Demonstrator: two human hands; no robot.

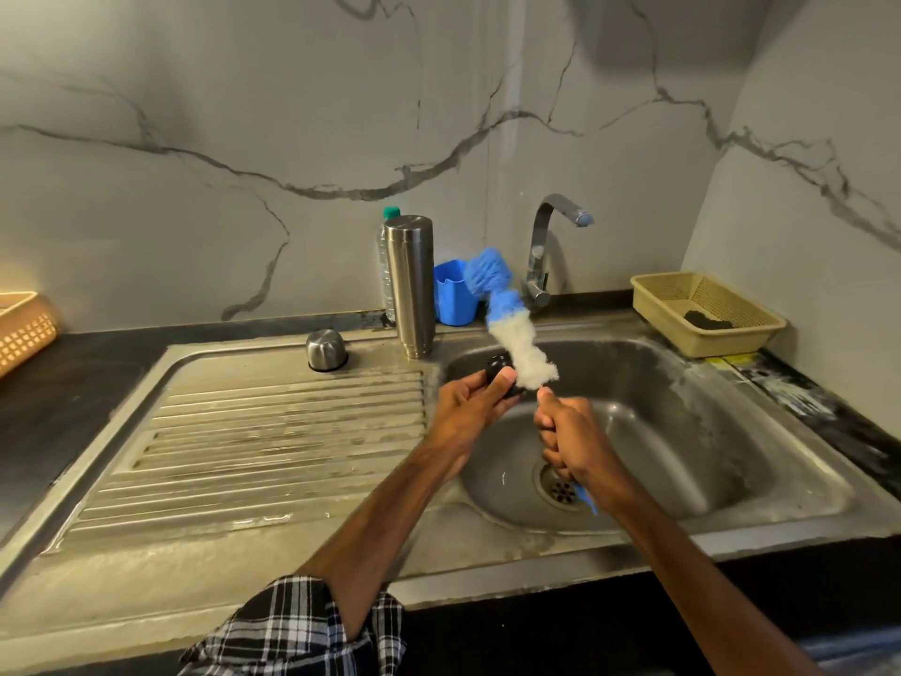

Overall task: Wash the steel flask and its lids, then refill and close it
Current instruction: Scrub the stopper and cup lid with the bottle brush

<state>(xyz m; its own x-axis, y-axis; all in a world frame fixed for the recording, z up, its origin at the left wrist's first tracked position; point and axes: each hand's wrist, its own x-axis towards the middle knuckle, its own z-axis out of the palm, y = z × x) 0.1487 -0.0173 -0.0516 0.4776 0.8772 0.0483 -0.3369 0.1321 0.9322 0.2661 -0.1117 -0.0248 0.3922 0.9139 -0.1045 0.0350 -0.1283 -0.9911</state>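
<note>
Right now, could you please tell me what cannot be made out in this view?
Head view:
Black lid: mostly covered by the left hand and foamy brush.
Brush handle: mostly inside the right hand.
Bottle: largely behind the flask.
Left basket: cut by the frame edge.
Dark item in the right basket: too small to identify.

Blk/wht plaid sleeve [292, 626] (left, rolled)

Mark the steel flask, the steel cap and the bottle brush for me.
steel flask [413, 290]: head view, middle of its upright body.
steel cap [325, 347]: head view, its domed top.
bottle brush [522, 352]: head view, its white bristles.
</note>
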